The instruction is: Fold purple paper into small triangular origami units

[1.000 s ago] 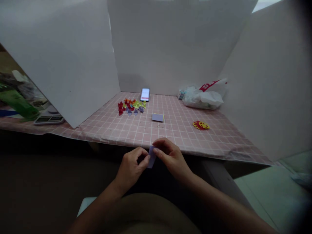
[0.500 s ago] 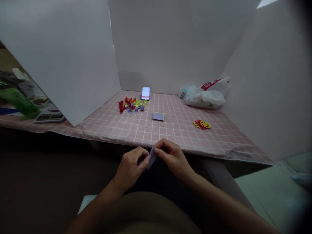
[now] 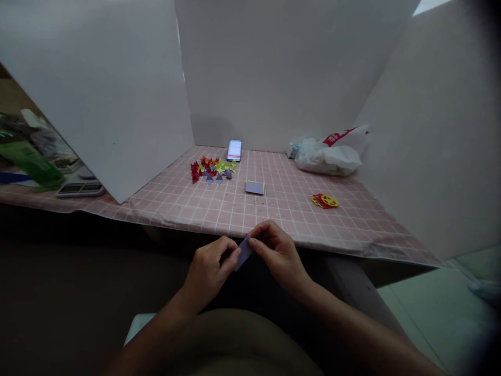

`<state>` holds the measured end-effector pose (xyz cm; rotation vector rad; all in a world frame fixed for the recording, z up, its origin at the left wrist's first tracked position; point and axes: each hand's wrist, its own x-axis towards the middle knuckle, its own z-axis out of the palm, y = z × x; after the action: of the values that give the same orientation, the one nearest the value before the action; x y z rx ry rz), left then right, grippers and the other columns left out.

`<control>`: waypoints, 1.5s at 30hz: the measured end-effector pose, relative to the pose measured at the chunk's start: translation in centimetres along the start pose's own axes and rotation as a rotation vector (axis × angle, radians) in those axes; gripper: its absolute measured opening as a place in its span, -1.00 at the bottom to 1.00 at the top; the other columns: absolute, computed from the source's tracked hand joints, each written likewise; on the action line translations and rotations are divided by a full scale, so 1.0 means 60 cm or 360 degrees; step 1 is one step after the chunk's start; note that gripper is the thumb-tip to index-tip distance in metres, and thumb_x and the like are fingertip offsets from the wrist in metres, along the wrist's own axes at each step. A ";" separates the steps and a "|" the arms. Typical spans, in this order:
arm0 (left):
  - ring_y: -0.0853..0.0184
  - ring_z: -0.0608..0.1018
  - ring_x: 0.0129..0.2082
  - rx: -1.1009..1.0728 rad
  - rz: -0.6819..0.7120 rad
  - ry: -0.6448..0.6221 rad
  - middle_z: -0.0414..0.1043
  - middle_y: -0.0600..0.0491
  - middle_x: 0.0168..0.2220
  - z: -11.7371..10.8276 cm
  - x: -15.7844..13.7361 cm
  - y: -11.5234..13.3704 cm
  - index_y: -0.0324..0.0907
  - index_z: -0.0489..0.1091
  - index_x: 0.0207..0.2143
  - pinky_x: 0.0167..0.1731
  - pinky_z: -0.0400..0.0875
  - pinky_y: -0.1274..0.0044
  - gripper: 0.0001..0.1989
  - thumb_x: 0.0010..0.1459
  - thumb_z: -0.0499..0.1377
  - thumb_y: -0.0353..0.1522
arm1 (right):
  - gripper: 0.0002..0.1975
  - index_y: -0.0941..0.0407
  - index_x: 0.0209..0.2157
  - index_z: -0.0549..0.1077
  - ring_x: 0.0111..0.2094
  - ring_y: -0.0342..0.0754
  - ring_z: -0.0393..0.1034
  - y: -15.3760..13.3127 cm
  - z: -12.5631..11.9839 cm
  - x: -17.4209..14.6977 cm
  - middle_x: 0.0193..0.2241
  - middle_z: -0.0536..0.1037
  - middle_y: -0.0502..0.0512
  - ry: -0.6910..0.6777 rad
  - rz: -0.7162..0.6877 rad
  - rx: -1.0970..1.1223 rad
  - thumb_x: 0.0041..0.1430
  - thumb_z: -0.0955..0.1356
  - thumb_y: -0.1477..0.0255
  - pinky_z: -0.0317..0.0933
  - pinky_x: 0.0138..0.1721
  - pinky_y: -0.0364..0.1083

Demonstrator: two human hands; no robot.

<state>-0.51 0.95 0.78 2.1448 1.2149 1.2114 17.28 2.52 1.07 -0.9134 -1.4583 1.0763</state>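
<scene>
A small piece of purple paper (image 3: pixel 243 254) is pinched between my two hands, just in front of the table edge and above my lap. Thumb and index finger of my left hand (image 3: pixel 214 265) close on its left side. My right hand (image 3: pixel 277 253) grips the upper right corner between thumb and fingertips. Whether the paper is folded I cannot tell. Beyond the hands, a stack of paper sheets (image 3: pixel 254 188) lies on the table, purple on top with yellow at its edge. Several folded paper pieces (image 3: pixel 213 168) in red, orange, yellow and purple cluster to its left.
The table (image 3: pixel 219 214) has a pink checked cover. A lit phone (image 3: pixel 234 150) stands at the back. Red and yellow cut-out shapes (image 3: pixel 324 200) lie to the right, a white plastic bag (image 3: pixel 331 156) behind them. White panels (image 3: pixel 289 73) enclose the table; a scale (image 3: pixel 81 188) sits far left.
The purple paper has tilted slightly to the right, and my right hand has risen a little with its corner. My left hand has barely moved.
</scene>
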 end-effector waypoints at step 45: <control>0.38 0.44 -0.45 -0.0464 -0.0517 -0.0185 0.45 0.10 -0.46 -0.006 0.010 0.002 -0.19 0.47 -0.38 -0.43 0.29 0.57 -0.80 0.21 0.18 -0.25 | -0.86 0.12 -0.45 0.40 -0.47 -0.14 0.27 0.002 0.003 -0.005 -0.53 0.40 -0.04 0.0029 -0.0157 -0.0449 0.21 0.35 0.45 0.13 -0.41 -0.13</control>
<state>-0.59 1.34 1.34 1.7055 1.1966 1.0348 17.17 2.22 0.88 -1.0328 -1.6490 0.8003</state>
